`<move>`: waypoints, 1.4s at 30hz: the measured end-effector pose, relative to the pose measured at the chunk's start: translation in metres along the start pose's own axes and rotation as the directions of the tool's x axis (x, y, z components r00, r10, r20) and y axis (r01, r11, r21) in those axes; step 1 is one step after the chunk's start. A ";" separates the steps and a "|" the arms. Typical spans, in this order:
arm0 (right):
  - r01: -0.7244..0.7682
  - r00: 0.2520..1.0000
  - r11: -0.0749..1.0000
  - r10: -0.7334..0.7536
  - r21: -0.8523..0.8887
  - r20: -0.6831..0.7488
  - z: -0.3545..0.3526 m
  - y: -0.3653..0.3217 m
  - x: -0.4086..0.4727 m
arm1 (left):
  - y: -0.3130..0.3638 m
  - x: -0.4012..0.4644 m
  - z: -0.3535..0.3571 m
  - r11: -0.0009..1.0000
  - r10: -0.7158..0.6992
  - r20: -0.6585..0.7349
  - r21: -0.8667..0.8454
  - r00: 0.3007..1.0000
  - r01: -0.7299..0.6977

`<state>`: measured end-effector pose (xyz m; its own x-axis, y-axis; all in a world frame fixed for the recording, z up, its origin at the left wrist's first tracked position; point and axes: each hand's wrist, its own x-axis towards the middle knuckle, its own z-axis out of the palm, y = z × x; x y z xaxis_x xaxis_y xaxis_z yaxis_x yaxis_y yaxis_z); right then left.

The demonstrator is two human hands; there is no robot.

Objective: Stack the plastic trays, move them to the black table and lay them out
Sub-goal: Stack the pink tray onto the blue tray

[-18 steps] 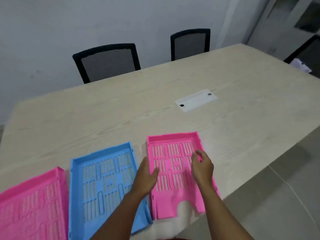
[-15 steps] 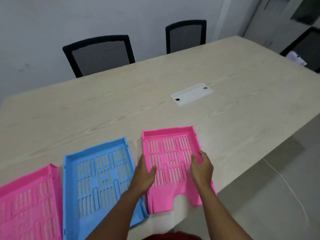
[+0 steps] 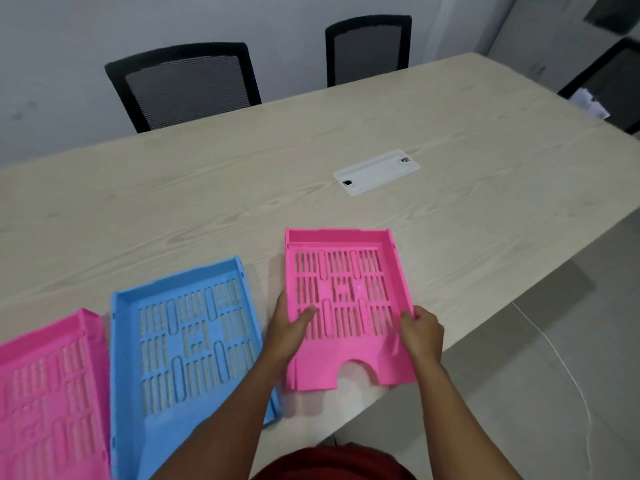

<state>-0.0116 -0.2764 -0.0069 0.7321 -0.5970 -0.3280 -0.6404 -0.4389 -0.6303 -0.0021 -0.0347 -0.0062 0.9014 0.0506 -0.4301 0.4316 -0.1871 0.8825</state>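
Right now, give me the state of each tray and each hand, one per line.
Right pink tray: near the table edge, gripped at both side walls.
Blue tray: flat on the wooden table, untouched.
Left pink tray: flat, untouched, partly out of frame.
Left hand: gripping the tray's left wall.
Right hand: gripping its right wall.

head-worn view, forward and down over table (image 3: 207, 188)

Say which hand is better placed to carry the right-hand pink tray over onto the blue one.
Left, probably. Both hands grip the pink tray, but the left hand holds the edge facing the blue tray, so it can lead the move. The right hand holds the far edge.
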 end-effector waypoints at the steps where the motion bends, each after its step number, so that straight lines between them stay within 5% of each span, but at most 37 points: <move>1: 0.017 1.000 1.000 -0.017 0.019 -0.009 -0.003 -0.006 0.001 | 0.005 0.000 -0.001 0.999 0.024 -0.005 -0.022 1.000 -0.024; 13: 0.274 0.940 0.953 -0.294 0.127 0.173 0.046 -0.093 -0.055 | 0.006 -0.024 -0.109 0.989 0.083 -0.314 -0.089 0.946 -0.117; 21: 0.411 0.807 0.898 -0.440 0.159 0.394 0.117 -0.110 -0.127 | -0.042 -0.071 -0.209 0.984 0.003 -0.491 -0.154 0.871 -0.091; 27: 0.463 0.734 0.872 -0.478 0.160 0.482 0.140 -0.102 -0.161 | -0.069 -0.100 -0.239 0.987 -0.049 -0.486 -0.157 0.873 -0.032; 42: 0.524 0.717 0.848 -0.491 0.082 0.494 0.142 -0.079 -0.170 | -0.091 -0.097 -0.247 0.992 -0.059 -0.452 -0.123 0.890 0.004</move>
<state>-0.0522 -0.0450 -0.0018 0.9544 0.1191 -0.2739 -0.1406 -0.6298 -0.7639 -0.1203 0.2196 0.0025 0.7928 0.4997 -0.3491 0.4362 -0.0651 0.8975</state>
